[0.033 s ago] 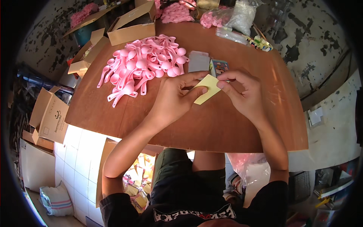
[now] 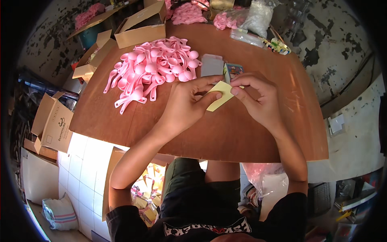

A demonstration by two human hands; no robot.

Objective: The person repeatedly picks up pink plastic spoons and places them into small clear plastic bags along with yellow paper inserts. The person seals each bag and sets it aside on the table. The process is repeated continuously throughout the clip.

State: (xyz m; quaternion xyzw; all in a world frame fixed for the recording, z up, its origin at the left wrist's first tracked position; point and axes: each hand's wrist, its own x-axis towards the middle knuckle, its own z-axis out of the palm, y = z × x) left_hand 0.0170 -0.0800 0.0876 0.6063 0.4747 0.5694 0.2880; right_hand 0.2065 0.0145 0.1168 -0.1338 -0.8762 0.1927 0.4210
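A pale yellow slip of paper [image 2: 222, 99] is held over the table between my hands. My left hand [image 2: 186, 101] is closed on its left side, thumb flat on top and fingers behind. With thumb and fingertips, my right hand [image 2: 261, 96] pinches the slip's upper right edge. Just beyond my fingers stands a small colourful printed box [image 2: 233, 70], partly covered by my right hand. Beside it lies a stack of clear plastic sleeves or sheets [image 2: 211, 64]. A large heap of pink plastic scoops [image 2: 151, 66] spreads to the left of my hands.
The brown table [image 2: 193, 141] curves around me. An open cardboard box [image 2: 141, 26] stands behind the scoops. Clear plastic bags [image 2: 258, 20] and pink bundles [image 2: 188, 14] sit along the far edge. Below the table, a carton holds many yellow-and-pink packets [image 2: 147, 193].
The slip's top corner has dipped very slightly, and my right fingertips have shifted a little on its edge. All else looks the same.
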